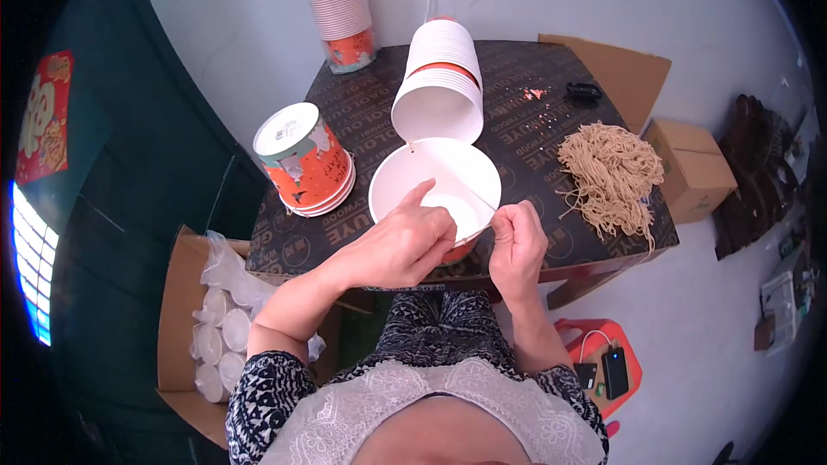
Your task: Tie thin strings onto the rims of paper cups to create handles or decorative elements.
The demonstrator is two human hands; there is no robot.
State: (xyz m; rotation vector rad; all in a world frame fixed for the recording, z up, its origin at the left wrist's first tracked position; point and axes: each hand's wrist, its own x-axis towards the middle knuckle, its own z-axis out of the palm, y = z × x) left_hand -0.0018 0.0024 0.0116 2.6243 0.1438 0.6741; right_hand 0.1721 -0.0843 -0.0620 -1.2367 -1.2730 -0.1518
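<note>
An open white paper bucket [412,168] with an orange outside stands at the table's front, its mouth facing up. Over its near left rim is my left hand [405,237], back upward, index finger stretched across the mouth and the other fingers curled. Whatever those curled fingers hold is hidden. Pressed together at the right rim, the thumb and fingers of my right hand [519,245] pinch a thin cord [476,195], which runs inward over the bucket. A small knot of cord [412,148] shows at the far left rim.
Nested white buckets [444,56] lie behind. Lidded orange buckets [303,164] stand left, near a tall wrapped stack [338,0]. Tan cords [607,176] heap at right, before a black object [584,91]. A carton of white cups [185,293] and a red stool [633,362] flank me.
</note>
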